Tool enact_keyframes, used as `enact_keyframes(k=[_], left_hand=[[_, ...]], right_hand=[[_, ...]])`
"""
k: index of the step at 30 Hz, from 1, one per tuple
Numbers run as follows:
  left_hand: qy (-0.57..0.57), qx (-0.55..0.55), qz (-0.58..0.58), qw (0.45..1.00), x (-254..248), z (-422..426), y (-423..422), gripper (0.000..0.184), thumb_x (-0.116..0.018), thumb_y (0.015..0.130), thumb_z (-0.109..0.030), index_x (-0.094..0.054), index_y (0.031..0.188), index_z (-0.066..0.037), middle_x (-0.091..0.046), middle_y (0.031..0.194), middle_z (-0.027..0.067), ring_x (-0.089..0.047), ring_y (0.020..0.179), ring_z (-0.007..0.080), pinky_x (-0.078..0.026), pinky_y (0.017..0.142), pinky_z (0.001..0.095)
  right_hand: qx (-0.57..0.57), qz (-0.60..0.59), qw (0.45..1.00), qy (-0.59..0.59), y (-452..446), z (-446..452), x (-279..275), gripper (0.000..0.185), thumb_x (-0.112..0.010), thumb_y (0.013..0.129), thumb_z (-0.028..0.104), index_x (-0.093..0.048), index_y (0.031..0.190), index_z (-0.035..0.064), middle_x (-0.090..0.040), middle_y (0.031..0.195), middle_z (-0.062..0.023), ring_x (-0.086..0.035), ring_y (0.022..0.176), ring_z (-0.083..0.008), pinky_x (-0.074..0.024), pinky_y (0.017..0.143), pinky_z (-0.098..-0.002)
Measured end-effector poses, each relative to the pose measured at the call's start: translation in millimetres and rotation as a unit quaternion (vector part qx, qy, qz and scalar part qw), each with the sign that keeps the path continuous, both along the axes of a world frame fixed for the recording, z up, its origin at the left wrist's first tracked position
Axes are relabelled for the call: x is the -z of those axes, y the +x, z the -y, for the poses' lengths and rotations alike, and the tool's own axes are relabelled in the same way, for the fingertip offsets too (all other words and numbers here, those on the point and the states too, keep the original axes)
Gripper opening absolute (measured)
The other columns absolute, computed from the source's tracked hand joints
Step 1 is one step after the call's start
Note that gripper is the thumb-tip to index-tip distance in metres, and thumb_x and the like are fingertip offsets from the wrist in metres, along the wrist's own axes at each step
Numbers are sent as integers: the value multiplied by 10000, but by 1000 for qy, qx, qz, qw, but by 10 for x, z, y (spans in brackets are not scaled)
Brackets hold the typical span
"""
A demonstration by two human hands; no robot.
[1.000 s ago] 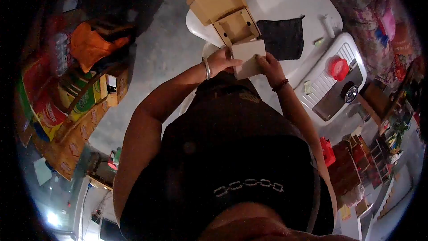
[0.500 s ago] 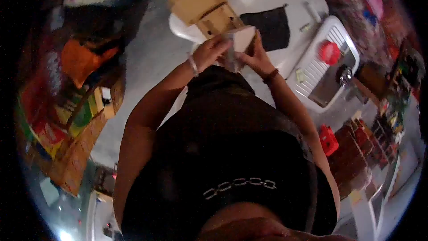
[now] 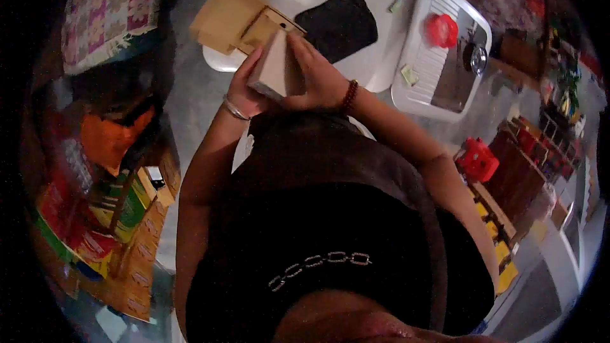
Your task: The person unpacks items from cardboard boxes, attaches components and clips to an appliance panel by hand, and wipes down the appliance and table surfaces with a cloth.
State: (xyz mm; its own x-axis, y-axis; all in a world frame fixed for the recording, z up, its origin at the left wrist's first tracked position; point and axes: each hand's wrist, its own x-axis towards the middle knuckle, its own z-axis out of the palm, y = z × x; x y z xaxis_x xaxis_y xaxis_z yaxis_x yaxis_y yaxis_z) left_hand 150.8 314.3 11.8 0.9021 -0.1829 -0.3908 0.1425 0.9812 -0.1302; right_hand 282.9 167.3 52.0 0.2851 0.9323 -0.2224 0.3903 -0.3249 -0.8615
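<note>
Between my two hands is a small pale box (image 3: 274, 67), held close to my body above the near edge of the white table (image 3: 391, 57). My left hand (image 3: 244, 92), with a silver bangle at the wrist, grips its left side. On the other side my right hand (image 3: 321, 79), wearing a dark red bead bracelet, wraps round the box, and its fingers reach the far end. An opened brown cardboard box (image 3: 222, 16) lies just beyond the hands, flap folded out. To its right a black drawstring pouch (image 3: 340, 22) lies flat.
A white ribbed sink-shaped tray (image 3: 406, 92) stands at the right, bearing a red object (image 3: 441, 30) and a round shiny metal piece (image 3: 478, 60). A red container (image 3: 478, 160) is lower right. Stacked cartons (image 3: 136, 267) and an orange bag (image 3: 114, 140) fill the left.
The small box has been turned in my hands, and its narrow long side now faces up. Both hands have shifted left and closer round it. The whole view has swung, moving the table leftward.
</note>
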Motion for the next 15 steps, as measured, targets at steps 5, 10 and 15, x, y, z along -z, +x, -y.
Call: enact_keyframes(k=[5, 10, 15], left_hand=[[-13, 24, 10, 1000, -122, 74, 52, 610, -397, 968, -526, -367, 1434, -132, -467, 1392, 107, -476, 1264, 288, -389, 1053, 480], [25, 7, -17, 1000, -205, 135, 122, 654, -392, 947, -570, -373, 1433, -132, -452, 1408, 107, -431, 1300, 307, -347, 1073, 511], [25, -63, 13, 998, -189, 229, 225, 603, -426, 954, -541, -423, 1397, -131, -512, 1340, 94, -495, 1237, 274, -394, 1039, 474]], right_hand=[[-18, -49, 996, 74, 99, 180, 26, 1042, -748, 709, 348, -156, 1482, -24, -282, 1477, -231, -262, 1398, -337, -259, 1125, -383], [62, -173, 973, 142, 222, 324, 181, 956, -713, 770, 271, -155, 1506, 24, -305, 1492, -145, -277, 1393, -254, -244, 1123, -365], [14, -100, 988, 114, 375, 396, -51, 1002, -752, 733, 316, -178, 1506, 39, -281, 1509, -152, -311, 1376, -263, -303, 1090, -367]])
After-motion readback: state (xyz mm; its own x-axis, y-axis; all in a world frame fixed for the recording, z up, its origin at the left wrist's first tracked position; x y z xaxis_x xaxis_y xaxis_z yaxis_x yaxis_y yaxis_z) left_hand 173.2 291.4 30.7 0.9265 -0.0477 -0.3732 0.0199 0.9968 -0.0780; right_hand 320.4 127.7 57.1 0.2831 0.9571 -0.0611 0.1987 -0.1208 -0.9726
